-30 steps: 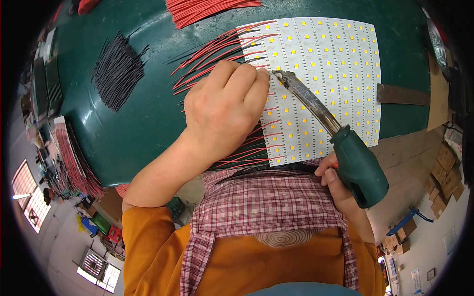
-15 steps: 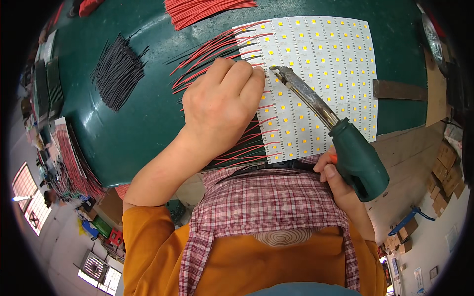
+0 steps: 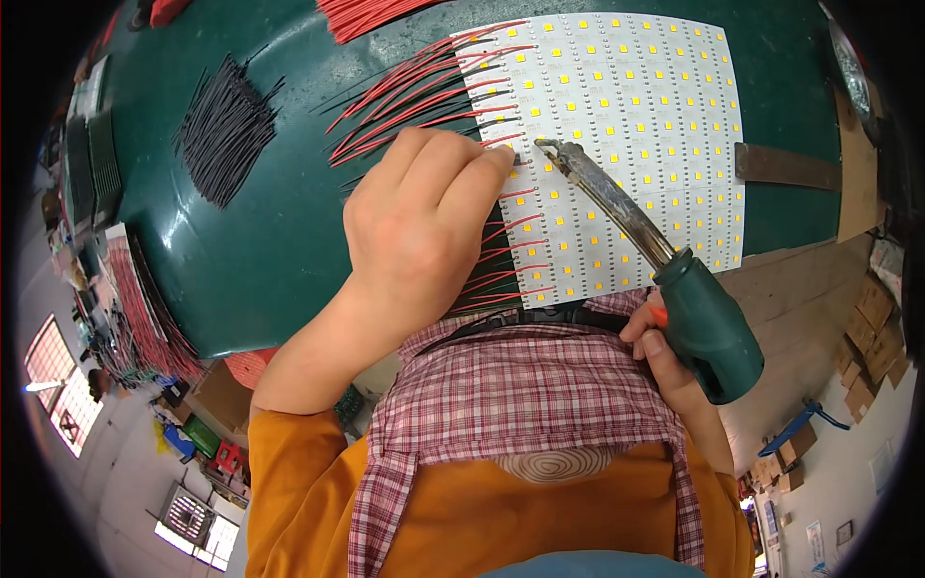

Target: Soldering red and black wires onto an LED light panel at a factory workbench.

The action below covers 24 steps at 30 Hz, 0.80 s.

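Note:
A white LED panel [image 3: 626, 120] with rows of small yellow LEDs lies on the green table. Red and black wires [image 3: 400, 106] are joined along its left edge and trail off to the left. My left hand [image 3: 409, 217] is closed in a pinch at that edge, fingertips on a thin wire whose far end reaches the panel; the fingers partly hide it. My right hand [image 3: 665, 361] is closed round the green handle of a soldering iron [image 3: 708, 323]. The iron's bent tip is over the panel, just right of my left fingertips.
A pile of black wires [image 3: 229, 135] lies at the left, and a bundle of red wires [image 3: 376, 13] at the far side. A flat metal bar [image 3: 788, 168] touches the panel's right edge. Bundled red and black wired strips [image 3: 145, 308] sit at the table's left edge.
My left hand and the iron's tip have moved a little nearer to me along the panel's wired edge. The panel appears slightly farther up in the view.

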Motion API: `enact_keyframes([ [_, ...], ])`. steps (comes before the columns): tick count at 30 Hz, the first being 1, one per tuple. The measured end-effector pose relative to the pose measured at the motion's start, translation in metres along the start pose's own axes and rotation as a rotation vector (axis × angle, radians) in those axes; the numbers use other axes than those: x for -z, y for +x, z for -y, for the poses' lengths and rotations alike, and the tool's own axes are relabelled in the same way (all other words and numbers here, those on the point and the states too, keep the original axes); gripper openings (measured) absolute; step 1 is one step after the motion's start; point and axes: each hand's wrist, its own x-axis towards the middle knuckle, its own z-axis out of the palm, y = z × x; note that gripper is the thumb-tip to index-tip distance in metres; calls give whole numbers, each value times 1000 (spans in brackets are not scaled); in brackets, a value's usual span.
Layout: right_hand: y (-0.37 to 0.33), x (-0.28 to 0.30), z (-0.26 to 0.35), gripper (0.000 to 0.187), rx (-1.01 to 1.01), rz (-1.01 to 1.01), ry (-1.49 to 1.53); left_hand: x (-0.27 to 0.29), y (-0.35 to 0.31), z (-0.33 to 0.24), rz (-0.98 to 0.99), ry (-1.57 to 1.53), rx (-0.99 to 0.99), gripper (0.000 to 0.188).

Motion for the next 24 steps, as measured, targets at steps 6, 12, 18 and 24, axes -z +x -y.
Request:
enact_keyframes([
  [6,2,-3,-1,16,-5,-20,-92,-7,0,1,0,89,-26,21],
  [12,4,-5,6,26,-96,-40,-102,-7,-1,0,10,112,-46,21],
  [18,-1,-2,-1,19,-58,-35,-55,-7,-1,1,7,118,-56,23],
  [24,2,0,-2,18,45,11,-63,-10,-1,3,15,134,-50,23],
])
